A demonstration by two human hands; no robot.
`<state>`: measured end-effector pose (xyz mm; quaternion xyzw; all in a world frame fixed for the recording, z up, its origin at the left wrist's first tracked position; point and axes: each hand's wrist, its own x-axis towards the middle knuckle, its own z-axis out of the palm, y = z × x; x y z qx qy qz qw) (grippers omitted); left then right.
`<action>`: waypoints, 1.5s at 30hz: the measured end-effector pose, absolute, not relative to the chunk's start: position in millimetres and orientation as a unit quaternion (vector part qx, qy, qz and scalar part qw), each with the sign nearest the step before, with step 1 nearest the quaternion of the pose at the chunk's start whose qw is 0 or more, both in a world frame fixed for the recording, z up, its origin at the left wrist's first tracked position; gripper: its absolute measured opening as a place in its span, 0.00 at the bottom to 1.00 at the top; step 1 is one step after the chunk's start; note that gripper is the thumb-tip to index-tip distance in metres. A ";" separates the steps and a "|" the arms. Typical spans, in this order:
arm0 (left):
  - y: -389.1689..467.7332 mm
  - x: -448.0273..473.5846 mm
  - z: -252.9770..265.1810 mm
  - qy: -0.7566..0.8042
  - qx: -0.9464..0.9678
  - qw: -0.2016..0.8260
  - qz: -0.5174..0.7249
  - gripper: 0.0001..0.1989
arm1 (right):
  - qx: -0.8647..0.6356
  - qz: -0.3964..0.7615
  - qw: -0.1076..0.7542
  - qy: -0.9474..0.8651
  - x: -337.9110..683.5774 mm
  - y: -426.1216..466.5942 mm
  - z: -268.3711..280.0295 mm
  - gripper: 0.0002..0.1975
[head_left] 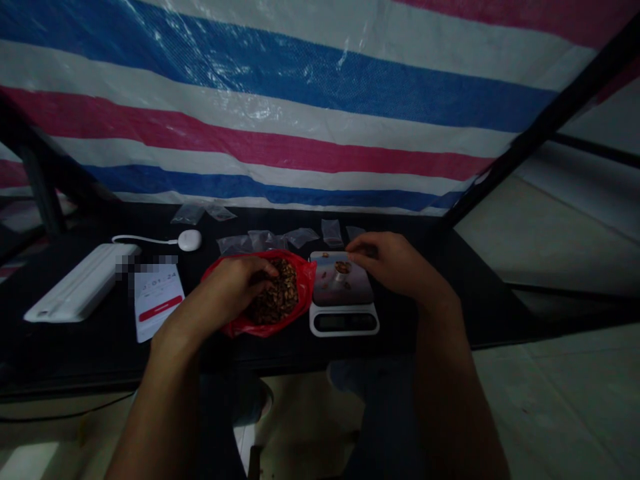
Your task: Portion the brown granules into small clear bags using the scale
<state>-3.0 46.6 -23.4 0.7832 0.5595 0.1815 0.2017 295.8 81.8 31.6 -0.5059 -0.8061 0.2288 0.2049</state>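
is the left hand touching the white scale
Apart: in the head view, part of the red bag shows between the left hand and the scale.

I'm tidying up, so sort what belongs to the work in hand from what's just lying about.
Apparently in use:
red bag
brown pieces
scale
small clear bags, probably

Seemingly lying about:
white slab
phone-like screen
round white device

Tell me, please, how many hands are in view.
2: the left hand at the red bag, and the right hand by the scale's far right corner.
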 end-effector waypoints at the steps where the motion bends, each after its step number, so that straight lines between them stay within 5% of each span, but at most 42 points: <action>1: 46.7 -2.9 -23.7 0.556 0.783 0.206 0.186 0.14 | -0.521 0.232 0.184 -0.801 297.7 79.9 33.5 0.07; 6: 45.4 1.3 -21.9 0.536 0.793 0.197 0.214 0.12 | -0.564 0.268 0.048 -0.779 298.1 77.4 22.7 0.07; 10: 42.4 21.6 -17.0 0.519 0.802 0.150 0.256 0.13 | -0.539 0.270 0.027 -0.798 297.6 78.2 12.7 0.10; 18: 46.6 85.0 -25.3 0.479 0.851 0.104 0.186 0.13 | -0.527 0.223 0.178 -0.800 303.4 77.0 21.8 0.08; 45: 79.2 107.7 -4.3 0.398 0.877 0.145 0.226 0.12 | -0.530 0.207 0.282 -0.773 320.5 87.0 19.8 0.09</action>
